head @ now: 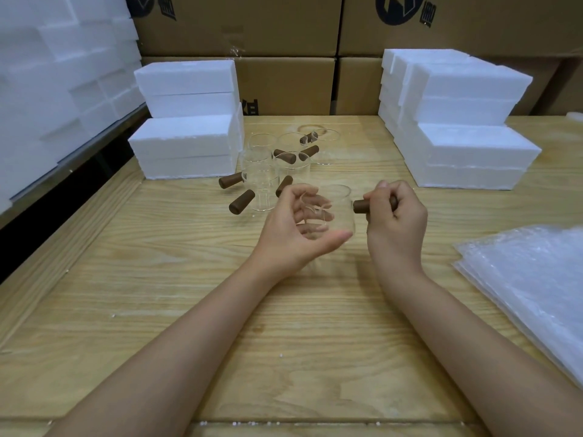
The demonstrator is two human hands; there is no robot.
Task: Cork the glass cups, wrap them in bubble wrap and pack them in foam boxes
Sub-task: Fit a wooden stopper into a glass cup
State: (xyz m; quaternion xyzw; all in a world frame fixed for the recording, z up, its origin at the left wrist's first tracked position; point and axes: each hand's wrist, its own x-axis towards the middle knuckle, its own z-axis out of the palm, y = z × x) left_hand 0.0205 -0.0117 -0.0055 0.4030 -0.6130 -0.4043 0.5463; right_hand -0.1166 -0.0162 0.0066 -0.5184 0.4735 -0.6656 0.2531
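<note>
A cup was held in the left hand, fingers curled round it; a cork was clamped in the right hand.

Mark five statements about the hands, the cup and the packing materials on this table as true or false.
1. The left hand holds a clear glass cup. True.
2. The right hand is empty. False: it grips a brown cork at the cup's side.
3. Bubble wrap sheets lie on the right side of the wooden table. True.
4. The held cup is already wrapped. False: it is bare glass.
5. Foam boxes stand only on the left. False: one stack of foam boxes stands left, another stack right.
</note>
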